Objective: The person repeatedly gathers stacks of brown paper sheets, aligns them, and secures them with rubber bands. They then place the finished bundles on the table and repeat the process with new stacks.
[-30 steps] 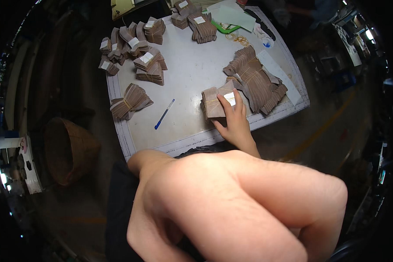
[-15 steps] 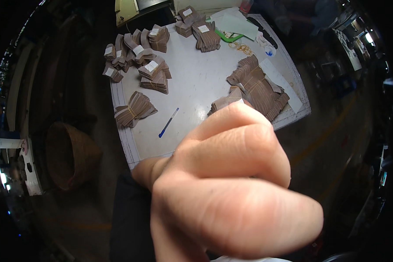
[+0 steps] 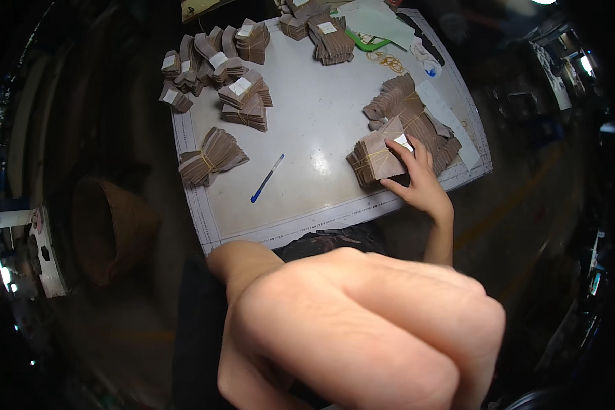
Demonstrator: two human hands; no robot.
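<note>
My left hand (image 3: 362, 321) is raised very close to the view, large and slightly blurred, its fingers bent inward. The fingertips are hidden, so anything inside them is out of sight. At the table's right side, my right hand (image 3: 424, 178) has its thumb and fingers around the near right corner of a bundle of brown cut pieces (image 3: 376, 154). Yellow rubber bands go round this bundle, and a white label (image 3: 404, 142) lies on it beside my fingers. Behind it and touching it is a larger banded stack of the same brown pieces (image 3: 417, 116).
More labelled brown bundles (image 3: 215, 65) stand at the table's far left. A banded, fanned bundle (image 3: 212, 158) lies nearer, beside a blue pen (image 3: 267, 179). Loose rubber bands (image 3: 388, 63), a green tray (image 3: 367, 44) and paper sheets (image 3: 383, 20) are at the back right.
My right hand has come into sight on the labelled bundle, which my left hand partly covered before. My left hand has moved down in the view, its fingers still bent.
</note>
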